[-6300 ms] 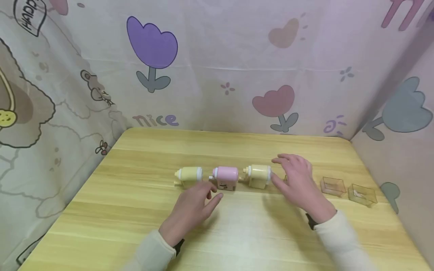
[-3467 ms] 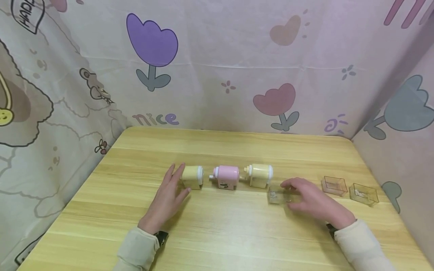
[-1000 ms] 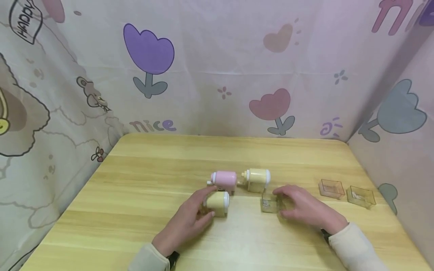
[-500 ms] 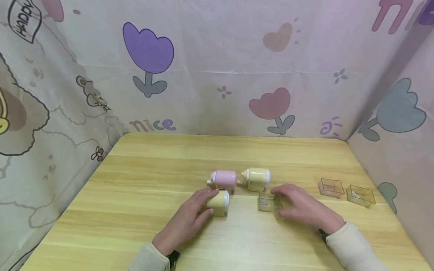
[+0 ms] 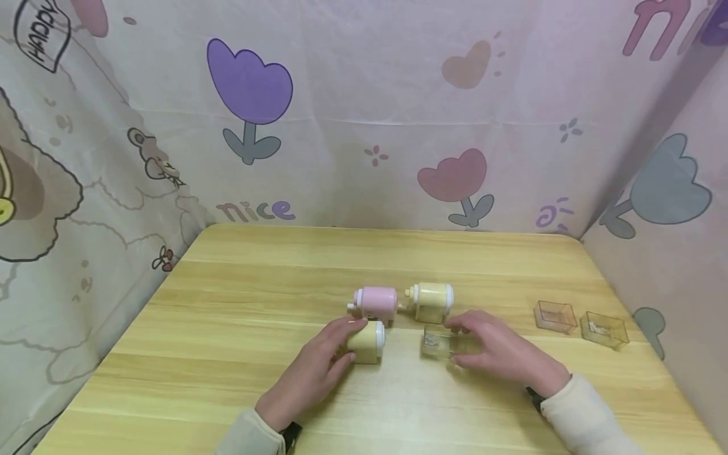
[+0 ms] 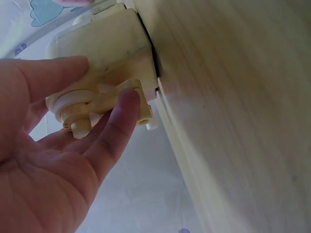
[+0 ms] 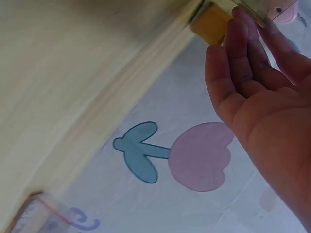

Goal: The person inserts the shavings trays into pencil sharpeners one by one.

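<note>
Together, a person's two hands work low over a wood-grain table (image 5: 227, 316). At left, the left hand (image 5: 313, 363) grips a pale yellow crank device (image 5: 364, 346), thumb on the near side and fingers curled over the top; the device stands upright near the middle of the table, its white end cap (image 5: 380, 339) facing right. The left wrist view shows a fingertip at its small crank (image 6: 108, 100).

At right, the right hand (image 5: 506, 351) is partly closed, holding a clear, yellow-tinted tray (image 5: 435, 351) between its thumb on the near side and its fingers on the far side. Pale bits show in the tray's left end. The tray is just right of the held device, with a gap between them; whether it touches the tabletop cannot be told.

Just beyond the held device stands a pink device (image 5: 379, 299), with a second yellow device (image 5: 435, 300) to its right, on the far side of the held tray. Farther right, well apart, lie a pink-tinted tray (image 5: 554, 325) and an amber-tinted tray (image 5: 603, 341), the latter with pale bits inside. Behind the table hangs a printed cloth (image 5: 341, 76) bearing a purple tulip (image 5: 250, 88).
</note>
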{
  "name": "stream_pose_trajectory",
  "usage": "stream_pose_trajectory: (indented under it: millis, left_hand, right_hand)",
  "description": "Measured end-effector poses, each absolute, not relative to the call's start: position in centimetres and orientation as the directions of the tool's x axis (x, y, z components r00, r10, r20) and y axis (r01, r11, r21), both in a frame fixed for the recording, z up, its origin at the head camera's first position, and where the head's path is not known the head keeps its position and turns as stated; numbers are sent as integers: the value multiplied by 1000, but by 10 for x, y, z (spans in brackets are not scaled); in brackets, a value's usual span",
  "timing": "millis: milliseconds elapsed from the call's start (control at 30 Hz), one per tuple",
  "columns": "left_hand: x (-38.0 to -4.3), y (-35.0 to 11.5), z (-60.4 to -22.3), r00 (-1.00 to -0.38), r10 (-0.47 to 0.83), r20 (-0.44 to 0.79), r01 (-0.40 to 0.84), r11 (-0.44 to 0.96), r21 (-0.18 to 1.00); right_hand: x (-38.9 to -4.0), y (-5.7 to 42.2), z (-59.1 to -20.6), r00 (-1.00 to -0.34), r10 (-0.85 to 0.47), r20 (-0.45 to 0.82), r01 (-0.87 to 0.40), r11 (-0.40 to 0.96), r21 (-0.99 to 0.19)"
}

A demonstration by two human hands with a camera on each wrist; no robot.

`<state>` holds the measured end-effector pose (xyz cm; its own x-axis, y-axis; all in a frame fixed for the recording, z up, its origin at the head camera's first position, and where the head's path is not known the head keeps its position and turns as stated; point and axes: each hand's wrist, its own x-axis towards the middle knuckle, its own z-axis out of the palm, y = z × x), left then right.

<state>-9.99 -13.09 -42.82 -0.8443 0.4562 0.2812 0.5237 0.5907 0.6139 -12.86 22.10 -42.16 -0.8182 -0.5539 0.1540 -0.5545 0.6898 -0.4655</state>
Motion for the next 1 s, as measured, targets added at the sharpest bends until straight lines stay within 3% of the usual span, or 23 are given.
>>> stream_pose_trajectory:
  millis: [1000]
  left_hand:
    - [-99, -132, -427, -856, 453, 250, 504, 620, 601]
  right_hand:
    - [-128, 187, -413, -789, -591, 170, -596, 666, -448]
